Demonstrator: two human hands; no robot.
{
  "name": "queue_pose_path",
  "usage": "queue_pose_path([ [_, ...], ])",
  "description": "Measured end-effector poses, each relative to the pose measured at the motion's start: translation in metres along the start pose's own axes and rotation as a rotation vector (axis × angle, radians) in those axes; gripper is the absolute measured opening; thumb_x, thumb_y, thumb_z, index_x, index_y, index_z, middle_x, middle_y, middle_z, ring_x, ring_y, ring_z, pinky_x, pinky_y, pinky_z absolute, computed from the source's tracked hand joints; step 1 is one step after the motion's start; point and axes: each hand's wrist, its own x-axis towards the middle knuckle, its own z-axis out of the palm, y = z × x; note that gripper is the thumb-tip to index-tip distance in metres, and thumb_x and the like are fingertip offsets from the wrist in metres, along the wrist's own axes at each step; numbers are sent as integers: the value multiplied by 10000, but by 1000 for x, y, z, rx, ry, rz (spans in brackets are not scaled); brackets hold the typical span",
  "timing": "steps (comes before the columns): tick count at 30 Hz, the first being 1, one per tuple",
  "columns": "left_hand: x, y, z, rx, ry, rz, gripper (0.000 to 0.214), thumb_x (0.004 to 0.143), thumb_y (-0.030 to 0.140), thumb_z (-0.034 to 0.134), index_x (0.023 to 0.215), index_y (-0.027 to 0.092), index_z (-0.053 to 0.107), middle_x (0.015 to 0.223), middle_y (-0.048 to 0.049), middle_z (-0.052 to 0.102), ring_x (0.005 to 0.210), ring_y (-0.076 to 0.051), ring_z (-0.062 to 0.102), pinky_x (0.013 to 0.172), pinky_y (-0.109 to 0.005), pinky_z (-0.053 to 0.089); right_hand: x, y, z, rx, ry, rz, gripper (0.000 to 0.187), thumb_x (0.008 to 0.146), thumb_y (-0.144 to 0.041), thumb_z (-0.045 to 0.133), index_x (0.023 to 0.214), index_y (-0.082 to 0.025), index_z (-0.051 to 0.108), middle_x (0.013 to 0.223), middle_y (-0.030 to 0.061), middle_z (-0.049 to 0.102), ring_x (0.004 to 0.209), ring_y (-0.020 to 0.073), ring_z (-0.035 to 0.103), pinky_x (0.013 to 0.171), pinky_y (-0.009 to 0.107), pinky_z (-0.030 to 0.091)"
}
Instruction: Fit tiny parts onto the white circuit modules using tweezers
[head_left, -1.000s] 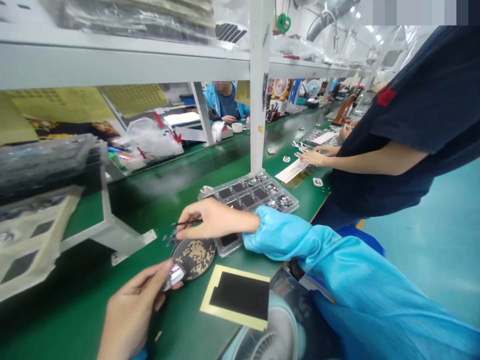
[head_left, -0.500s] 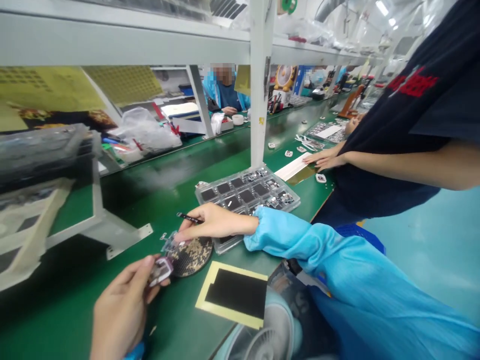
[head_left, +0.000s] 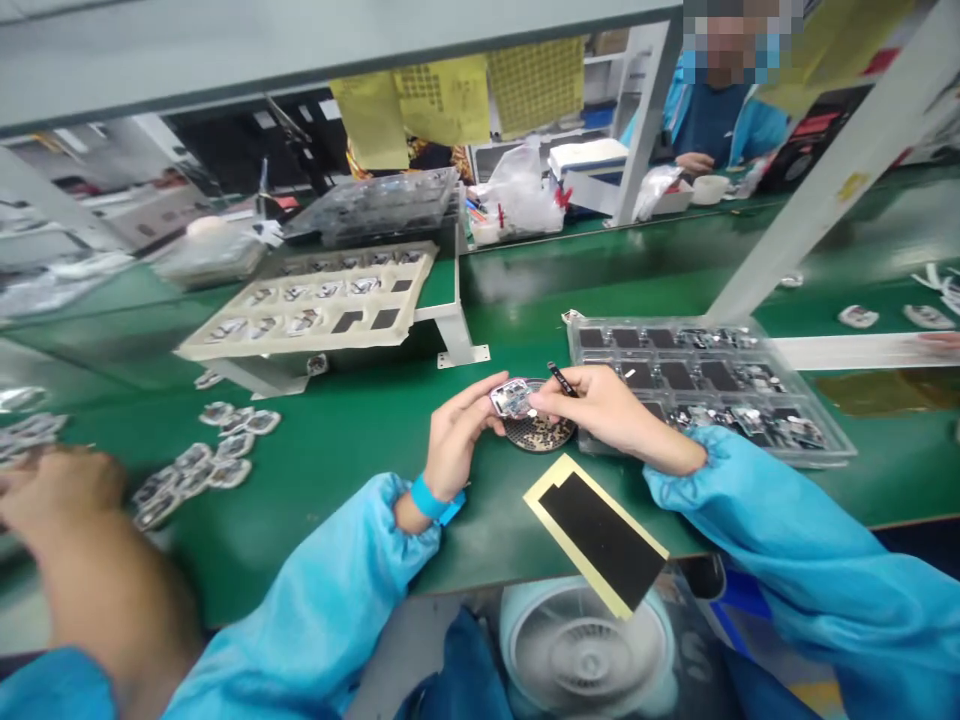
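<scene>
My left hand is closed around the edge of a small white-rimmed electronic case. A circuit board shows inside its open face. My right hand is closed, and its fingertips meet the right side of the case. Out of the top of this hand sticks a slim black tool with white lettering, likely tweezers; its working end is hidden. Below both hands lies a round black mesh dish with small tan pieces. Just right of it, a clear tray holds black square screens and small boards.
A yellow-edged black sheet overhangs the front table edge above a fan. Small cases lie in several stacks at left, near another person's arm. A raised shelf bears a cream tray. A slanted post stands right.
The view has swung left. My hands have come together: my right fingers, earlier at a clear part over the dish, are now at the case in my left hand.
</scene>
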Motion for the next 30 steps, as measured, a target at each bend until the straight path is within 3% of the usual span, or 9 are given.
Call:
queue_pose_path([
  [5,-5,1,1,98,-41,87,400,913,342,730,1284,194,744,1187,-120,763,756,-151,669,703,-287,553,-2,3,8,-10,9,-8,290,748,-406,851,727,-148,722,651,-16,646,613,103,547,609,247,419],
  [8,-6,2,5,122,-42,125,423,876,326,780,1279,206,740,1251,-124,749,900,-197,727,732,-287,585,-2,4,8,-3,29,22,325,746,-433,844,712,-143,702,627,-19,620,595,102,530,590,246,394],
  [13,-8,-1,9,164,-36,116,494,841,327,819,1307,203,709,1308,-135,726,1124,-265,727,921,-374,617,-1,6,9,17,69,54,360,724,-475,847,735,-145,701,632,-10,628,583,108,529,566,249,379],
  [21,-11,-2,8,487,19,284,437,867,321,793,1288,215,735,1295,-113,735,1121,-256,719,960,-392,608,-4,6,13,10,101,48,397,759,-510,815,673,-162,645,595,-24,587,525,90,476,518,245,348],
  [24,-11,0,8,566,25,346,403,871,313,790,1266,242,755,1282,-94,744,1117,-256,721,992,-413,596,-4,8,14,-3,90,41,386,783,-506,799,686,-170,635,629,-16,609,556,106,523,548,257,403],
  [27,-10,0,9,422,32,231,450,837,322,825,1270,226,751,1245,-101,759,1078,-257,741,987,-425,608,-2,12,14,-79,141,-98,323,774,-450,823,850,-174,673,831,26,704,778,165,655,719,304,518],
  [30,-8,0,10,198,-1,74,487,785,316,872,1240,186,756,1192,-120,776,1051,-261,757,953,-416,628,-1,15,16,-80,159,-216,412,757,-386,850,1056,-185,651,1025,59,735,977,197,694,902,361,548],
])
